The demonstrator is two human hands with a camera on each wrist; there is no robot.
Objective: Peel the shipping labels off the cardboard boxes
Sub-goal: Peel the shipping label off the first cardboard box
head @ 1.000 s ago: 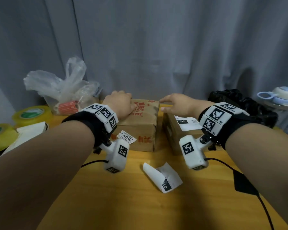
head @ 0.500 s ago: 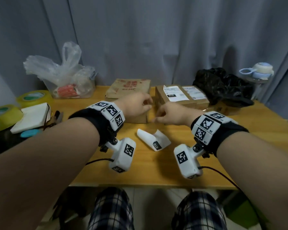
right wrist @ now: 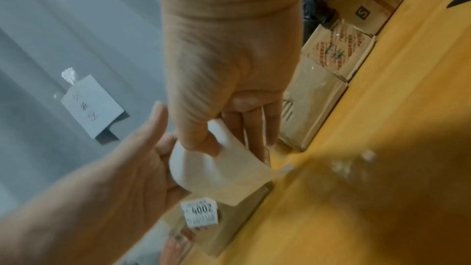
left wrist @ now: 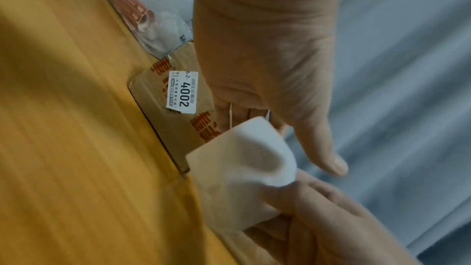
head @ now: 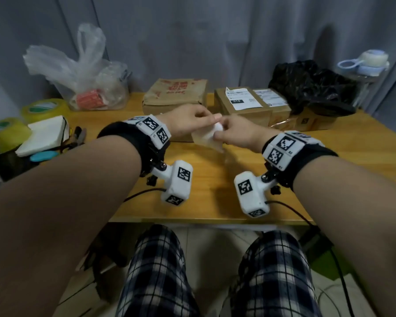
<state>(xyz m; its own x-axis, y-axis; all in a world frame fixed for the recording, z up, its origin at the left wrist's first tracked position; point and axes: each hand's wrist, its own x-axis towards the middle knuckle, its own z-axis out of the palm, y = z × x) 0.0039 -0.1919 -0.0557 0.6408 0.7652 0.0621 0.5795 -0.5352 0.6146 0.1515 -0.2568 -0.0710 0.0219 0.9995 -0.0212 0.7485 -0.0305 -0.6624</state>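
A peeled, curled white label hangs just above the wooden table between my two hands. My right hand pinches it with thumb over fingers. My left hand meets it from the left; its fingers touch the label and its thumb sticks out straight, clear of the paper. Behind stand a brown box with red print, with a small "4002" sticker on its front side, and a second box with a white shipping label on top.
A third labelled box sits right of the second, beside a black bag. At the back left is a clear plastic bag. Tape rolls, a white notebook and pliers lie at the left. A bottle stands far right.
My hands have drawn back from the boxes toward me. The loose label that lay on the table is now lifted between them.
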